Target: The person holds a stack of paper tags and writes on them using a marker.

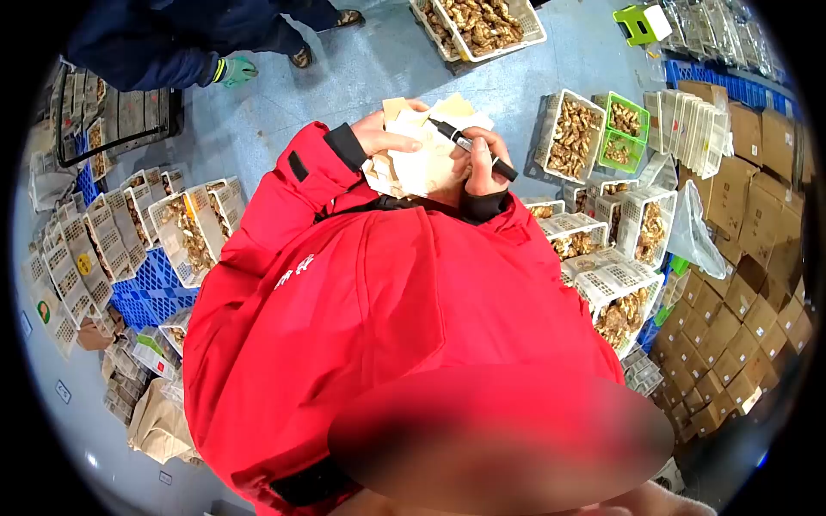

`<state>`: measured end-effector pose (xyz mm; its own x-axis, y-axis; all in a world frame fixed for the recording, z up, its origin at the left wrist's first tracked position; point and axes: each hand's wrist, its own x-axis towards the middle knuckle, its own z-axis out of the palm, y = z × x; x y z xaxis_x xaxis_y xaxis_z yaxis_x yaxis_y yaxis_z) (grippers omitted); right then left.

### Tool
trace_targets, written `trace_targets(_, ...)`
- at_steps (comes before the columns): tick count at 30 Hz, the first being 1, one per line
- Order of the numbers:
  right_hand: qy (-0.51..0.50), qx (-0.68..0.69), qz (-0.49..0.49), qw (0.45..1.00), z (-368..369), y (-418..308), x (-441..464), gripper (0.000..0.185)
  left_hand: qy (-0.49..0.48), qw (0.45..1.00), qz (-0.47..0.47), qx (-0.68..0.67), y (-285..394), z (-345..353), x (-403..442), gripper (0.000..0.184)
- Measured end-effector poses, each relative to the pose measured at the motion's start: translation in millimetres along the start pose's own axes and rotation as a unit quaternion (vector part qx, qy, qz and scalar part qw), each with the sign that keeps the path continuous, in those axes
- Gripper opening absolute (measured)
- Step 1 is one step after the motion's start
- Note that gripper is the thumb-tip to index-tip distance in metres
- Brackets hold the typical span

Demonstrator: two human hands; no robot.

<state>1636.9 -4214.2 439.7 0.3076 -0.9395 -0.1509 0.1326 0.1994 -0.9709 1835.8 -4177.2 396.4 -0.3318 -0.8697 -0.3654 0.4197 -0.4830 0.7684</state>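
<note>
Near the top centre, my left hand [389, 136] grips a loose stack of cream paper slips [430, 159], its thumb lying over the slips' upper left part. My right hand [487, 165] is closed around a black marker [493, 163]. The marker's tip points up and left over the slips, and its thicker end sticks out to the lower right. Whether the tip touches the paper cannot be made out. Both hands are in front of the chest of a red jacket, with black cuffs at the wrists.
A co-worker in dark clothing [172, 43] stands at the upper left, with a green-gloved hand [237, 70]. White crates [542, 30] of brownish produce stand at the top, right and left. Green baskets [634, 159], cardboard boxes [736, 193] and blue pallets [142, 297] surround the grey floor [344, 77].
</note>
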Motion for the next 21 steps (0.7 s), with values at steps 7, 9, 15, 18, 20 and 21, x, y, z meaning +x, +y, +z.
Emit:
trace_targets(7,0.01,-0.031,0.001,0.999,0.8,14.6,-3.7,0.012,0.067,0.997,-0.028,-0.022,-6.9,1.7,-0.5,0.043)
trace_targets(9,-0.017,-0.028,0.032,0.999,-1.6,13.0,-7.3,0.011,0.07,0.997,-0.029,-0.012,-20.6,-9.1,3.0,0.041)
trace_targets(15,-0.06,-0.067,0.0,0.996,4.2,4.7,-13.7,0.013,0.082,0.996,-0.012,0.036,-14.1,-0.8,-2.6,0.04)
trace_targets(18,-0.075,-0.112,0.05,0.99,6.1,-7.4,-19.6,0.012,0.088,0.994,0.02,0.06,-19.9,-1.8,-3.7,0.042)
trace_targets(20,-0.063,-0.101,0.036,0.992,5.0,-7.2,-22.6,0.014,0.112,0.993,-0.012,0.017,-17.0,2.1,-6.8,0.043)
trace_targets(21,-0.051,-0.099,0.026,0.993,3.0,-2.6,-23.9,0.015,0.115,0.993,-0.013,0.007,-20.7,0.9,-6.6,0.041)
